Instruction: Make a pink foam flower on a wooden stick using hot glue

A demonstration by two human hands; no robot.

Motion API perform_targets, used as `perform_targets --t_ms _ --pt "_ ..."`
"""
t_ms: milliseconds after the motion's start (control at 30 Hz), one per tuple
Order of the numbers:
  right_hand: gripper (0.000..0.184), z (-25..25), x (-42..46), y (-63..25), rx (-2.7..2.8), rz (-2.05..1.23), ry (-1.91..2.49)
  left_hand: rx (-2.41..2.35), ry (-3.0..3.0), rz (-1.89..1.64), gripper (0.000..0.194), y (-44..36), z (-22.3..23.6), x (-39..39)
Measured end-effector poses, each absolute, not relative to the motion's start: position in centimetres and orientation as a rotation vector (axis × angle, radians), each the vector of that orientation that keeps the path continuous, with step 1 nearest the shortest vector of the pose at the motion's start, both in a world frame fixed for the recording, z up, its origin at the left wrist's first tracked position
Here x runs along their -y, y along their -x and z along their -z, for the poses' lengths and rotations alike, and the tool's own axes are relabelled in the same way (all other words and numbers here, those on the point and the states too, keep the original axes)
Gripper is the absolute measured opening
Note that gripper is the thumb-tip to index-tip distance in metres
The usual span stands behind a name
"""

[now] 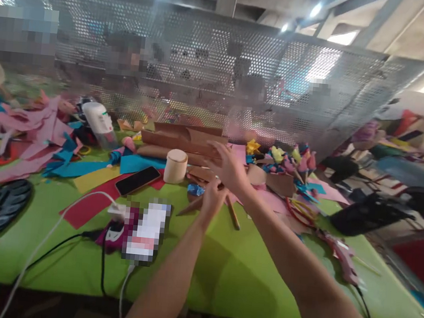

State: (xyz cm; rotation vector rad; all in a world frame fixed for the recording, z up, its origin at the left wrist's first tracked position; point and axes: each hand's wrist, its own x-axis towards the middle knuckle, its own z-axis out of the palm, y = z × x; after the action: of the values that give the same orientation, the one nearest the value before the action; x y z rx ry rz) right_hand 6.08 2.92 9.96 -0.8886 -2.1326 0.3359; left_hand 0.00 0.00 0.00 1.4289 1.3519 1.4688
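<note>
My left hand (214, 196) is low over the middle of the green table, its fingers closed together; what they hold, if anything, is too small and blurred to name. Just above and beyond it, my right hand (232, 170) has its fingers stretched apart, nearest to the brown paper (183, 141) lying at the back. A shiny blue crumpled piece (195, 190) and a pointed brown piece (190, 207) lie left of my left hand. To its right is a thin brown stick (233, 213). A pale cylinder (176, 166) stands upright further left.
A dark phone (138, 181), a lit phone (147, 232) and a purple power block (114, 234) with cables lie at left. Folded paper flowers (297, 162) sit at back right, near red-handled scissors (299, 212) and a pink glue gun (343, 256). A perforated metal screen (205, 68) borders the table.
</note>
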Motion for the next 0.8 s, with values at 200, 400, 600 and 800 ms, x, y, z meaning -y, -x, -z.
perform_targets --t_ms 200,400,600,800 --pt "0.038 -6.0 0.1 -16.4 1.684 -0.75 1.061 -1.203 -1.249 -1.547 0.019 0.1 -0.4 0.3" --pt "0.04 -2.2 0.5 -17.9 1.544 -1.093 1.089 -1.184 -1.254 -1.53 0.025 -0.3 -1.3 1.2" --pt "0.032 -2.0 0.8 -18.3 1.546 -1.011 1.087 -1.096 -1.361 -1.362 0.033 -0.8 -1.6 1.5" --pt "0.037 -1.9 0.7 -18.5 1.535 -1.072 1.078 -1.119 -1.37 -1.308 0.034 -0.8 -1.5 1.6"
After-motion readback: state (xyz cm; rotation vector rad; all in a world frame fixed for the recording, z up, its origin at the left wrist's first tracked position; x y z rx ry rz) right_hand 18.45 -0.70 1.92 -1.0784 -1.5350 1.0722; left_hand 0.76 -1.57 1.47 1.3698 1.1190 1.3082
